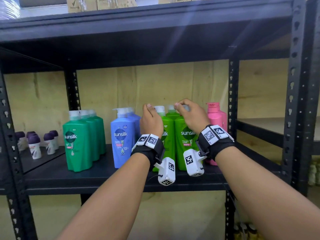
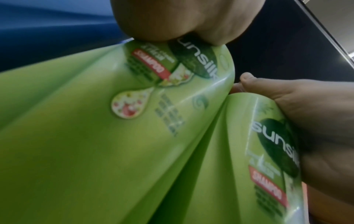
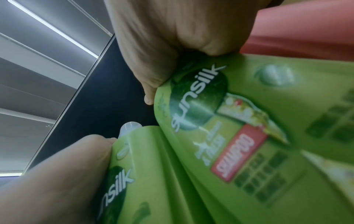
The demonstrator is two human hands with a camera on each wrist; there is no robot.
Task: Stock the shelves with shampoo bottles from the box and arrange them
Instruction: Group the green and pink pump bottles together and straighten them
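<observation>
Two light-green Sunsilk shampoo bottles stand side by side on the black shelf. My left hand curls round the neck of the left bottle just under its white pump. My right hand grips the pump top of the right bottle. More light-green bottles stand behind them. The left wrist view has the left bottle close up under my palm, with the right bottle touching it. The right wrist view looks up the right bottle held by my right hand.
Dark-green bottles and blue bottles stand in rows to the left, pink bottles to the right against the upright post. Small purple-capped bottles sit on the neighbouring shelf. Cartons rest on the shelf above.
</observation>
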